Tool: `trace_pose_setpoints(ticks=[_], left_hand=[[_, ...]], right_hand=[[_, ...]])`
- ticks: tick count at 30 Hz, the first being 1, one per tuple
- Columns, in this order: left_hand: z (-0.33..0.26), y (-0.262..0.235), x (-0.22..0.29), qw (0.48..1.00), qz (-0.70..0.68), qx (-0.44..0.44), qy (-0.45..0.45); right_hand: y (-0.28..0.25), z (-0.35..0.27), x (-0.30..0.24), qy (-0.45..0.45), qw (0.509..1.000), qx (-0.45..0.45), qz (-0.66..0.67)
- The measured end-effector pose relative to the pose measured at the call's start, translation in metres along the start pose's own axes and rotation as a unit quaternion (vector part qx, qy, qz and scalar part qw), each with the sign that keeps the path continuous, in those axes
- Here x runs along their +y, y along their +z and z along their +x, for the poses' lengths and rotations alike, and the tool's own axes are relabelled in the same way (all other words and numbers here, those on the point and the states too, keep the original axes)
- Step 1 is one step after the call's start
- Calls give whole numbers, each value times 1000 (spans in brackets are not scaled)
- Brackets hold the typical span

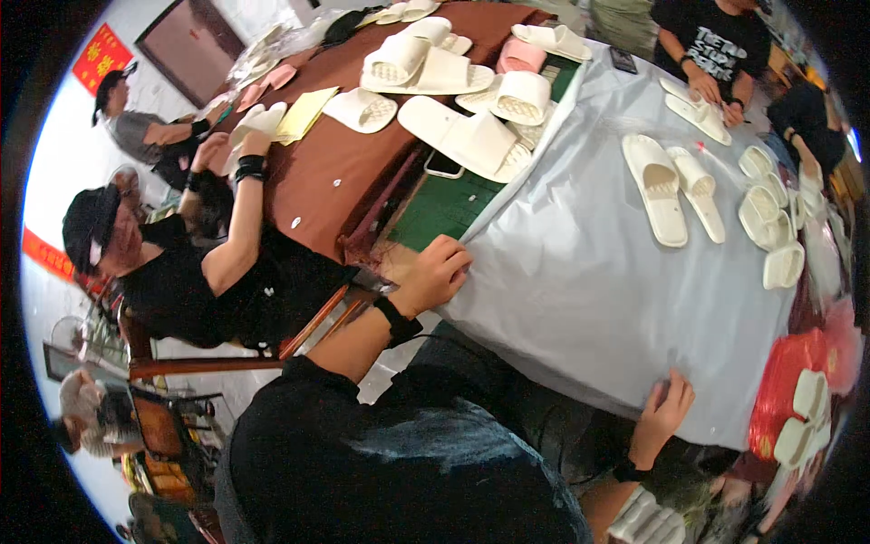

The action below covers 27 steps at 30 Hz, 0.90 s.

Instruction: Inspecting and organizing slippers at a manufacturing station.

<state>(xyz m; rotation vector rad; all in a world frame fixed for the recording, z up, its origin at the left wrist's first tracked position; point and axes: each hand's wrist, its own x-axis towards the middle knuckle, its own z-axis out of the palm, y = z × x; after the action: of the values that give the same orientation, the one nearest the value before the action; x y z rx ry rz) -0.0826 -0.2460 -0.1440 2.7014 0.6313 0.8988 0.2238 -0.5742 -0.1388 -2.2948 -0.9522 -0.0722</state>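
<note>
My left hand (438, 275) rests at the near left corner of the grey plastic sheet (562, 299), its fingers loosely bent and no object visible in it. Lower right, my right hand (666, 408) lies on the sheet close to its near edge, fingers slightly spread, holding nothing. Both wrists wear black bands. Farther in on the sheet, a pair of cream slippers lies side by side: a wide slipper (654, 189) and a narrower-looking slipper (698, 190). Beyond my left hand, a large cream slipper (467, 136) partly covers a phone (444, 165) on a green surface (444, 207).
Cream slippers (426, 68) pile up on a brown cloth (313, 177), with yellow paper (306, 115) beside them. More slippers (766, 213) sit at the right edge, above a red package (787, 372). Across, a person (725, 45) handles a slipper (698, 113); at left, another person (199, 263) holds slippers (256, 125).
</note>
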Motion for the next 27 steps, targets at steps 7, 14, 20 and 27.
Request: trace_pose_setpoints(ticks=[7, 14, 20, 27], left_hand=[[-4, 3, -3, 1000, -17, 22, 1], [-8, 9, -3, 997, -57, 12, 50], [-12, 14, -11, 991, -112, 27, 60], [-15, 18, -18, 986, -162, 25, 40]], right_hand=[[-109, -44, 14, -22, 950, 137, -281], [-303, -112, 54, 201, 893, 60, -397], [-379, -191, 29, 476, 742, -179, -437], [-324, -296, -4, 744, 616, -251, -56]])
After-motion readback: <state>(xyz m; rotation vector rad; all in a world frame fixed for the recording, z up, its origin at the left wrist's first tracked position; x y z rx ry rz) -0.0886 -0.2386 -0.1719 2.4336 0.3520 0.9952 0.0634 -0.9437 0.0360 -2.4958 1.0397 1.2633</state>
